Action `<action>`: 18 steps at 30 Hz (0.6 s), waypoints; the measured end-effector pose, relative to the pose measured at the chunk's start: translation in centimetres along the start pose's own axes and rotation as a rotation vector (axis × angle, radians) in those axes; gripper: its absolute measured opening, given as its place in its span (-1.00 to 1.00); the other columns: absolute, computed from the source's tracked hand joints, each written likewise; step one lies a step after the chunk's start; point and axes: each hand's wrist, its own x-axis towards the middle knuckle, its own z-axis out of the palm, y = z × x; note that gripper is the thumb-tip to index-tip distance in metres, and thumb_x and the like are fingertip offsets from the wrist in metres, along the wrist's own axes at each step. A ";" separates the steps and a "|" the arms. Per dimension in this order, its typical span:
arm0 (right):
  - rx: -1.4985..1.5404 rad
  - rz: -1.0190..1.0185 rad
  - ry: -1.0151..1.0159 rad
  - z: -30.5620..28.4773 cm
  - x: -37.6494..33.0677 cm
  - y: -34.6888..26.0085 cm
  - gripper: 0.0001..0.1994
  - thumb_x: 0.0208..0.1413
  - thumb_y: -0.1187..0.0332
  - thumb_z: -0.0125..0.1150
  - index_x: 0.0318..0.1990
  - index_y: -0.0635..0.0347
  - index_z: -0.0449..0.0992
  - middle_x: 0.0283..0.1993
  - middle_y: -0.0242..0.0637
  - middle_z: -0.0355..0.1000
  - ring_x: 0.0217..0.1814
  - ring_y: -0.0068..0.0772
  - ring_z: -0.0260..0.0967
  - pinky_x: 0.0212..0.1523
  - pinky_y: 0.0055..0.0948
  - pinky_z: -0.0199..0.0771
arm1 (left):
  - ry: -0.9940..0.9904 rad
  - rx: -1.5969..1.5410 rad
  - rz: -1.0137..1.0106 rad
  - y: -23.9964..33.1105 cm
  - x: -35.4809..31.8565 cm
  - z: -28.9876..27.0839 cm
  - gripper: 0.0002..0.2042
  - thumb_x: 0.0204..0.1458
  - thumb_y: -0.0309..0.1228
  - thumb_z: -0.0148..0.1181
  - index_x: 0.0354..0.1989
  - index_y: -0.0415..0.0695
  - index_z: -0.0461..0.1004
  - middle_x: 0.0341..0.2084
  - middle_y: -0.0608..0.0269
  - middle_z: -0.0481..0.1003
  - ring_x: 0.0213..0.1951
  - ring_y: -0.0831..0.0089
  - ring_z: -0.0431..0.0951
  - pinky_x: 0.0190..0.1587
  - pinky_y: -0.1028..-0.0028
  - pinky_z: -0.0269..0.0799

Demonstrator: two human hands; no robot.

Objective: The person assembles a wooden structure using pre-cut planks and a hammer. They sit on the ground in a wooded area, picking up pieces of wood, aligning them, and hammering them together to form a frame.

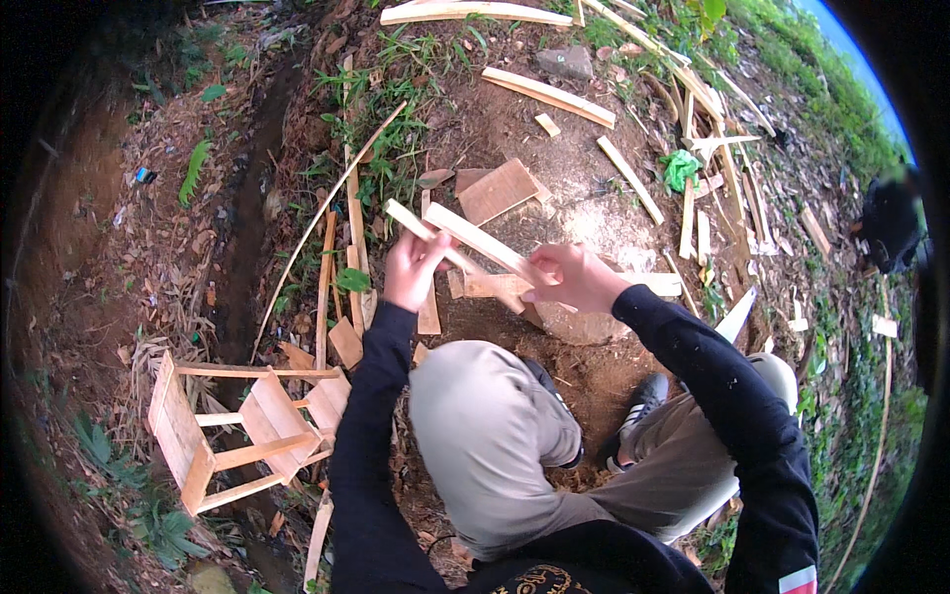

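Observation:
Two pale wooden strips are held up side by side, slanting from upper left to lower right. My left hand [412,269] is closed on the thinner strip [408,220], gripping it near its upper end. Closed fingers of my right hand [576,279] pinch the wider strip [480,240] near its lower end, close to the lower end of the thinner one. Beneath the hands, a wooden board [648,283] lies across a round stump [584,325]. Beyond the strips, a flat brown wooden panel [498,192] rests on the ground.
A small wooden shelf-like frame [262,455] lies at the lower left. Long wooden slats [549,96] are scattered on the soil. A green plastic bag [680,170] sits by piled offcuts at right. A pale pointed blade [736,315] stands beside my right leg. A ditch [242,228] runs along the left.

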 end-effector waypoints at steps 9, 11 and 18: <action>-0.490 0.138 0.162 3.1 -2.3 4.0 -0.34 -0.13 0.16 0.49 0.04 0.32 0.29 -0.06 0.04 0.35 -0.08 0.07 0.41 -0.13 -0.08 0.46 | 0.355 0.877 0.115 -4.1 -6.7 1.1 -0.40 -0.01 -0.03 0.35 0.02 -0.31 0.47 -0.27 0.03 0.38 -0.24 0.19 0.47 -0.20 0.29 0.43; -0.499 0.117 0.201 3.1 -2.9 5.0 -0.29 -0.07 0.12 0.44 0.13 0.34 0.23 0.01 0.10 0.30 -0.05 0.15 0.39 -0.12 -0.06 0.46 | 0.293 0.848 -0.036 -5.6 -7.1 2.6 -0.27 0.00 0.09 0.28 0.10 -0.38 0.40 -0.24 -0.04 0.32 -0.14 0.05 0.43 -0.01 0.24 0.38; -0.670 0.200 0.059 3.3 -2.4 5.3 -0.21 -0.05 -0.01 0.39 0.21 0.32 0.19 0.05 0.10 0.27 0.00 0.09 0.39 -0.09 -0.02 0.45 | 0.410 0.384 -0.110 -7.0 -4.4 1.6 -0.55 0.21 -0.01 0.05 -0.19 -0.26 0.44 -0.36 -0.05 0.43 -0.22 0.14 0.39 -0.10 0.25 0.34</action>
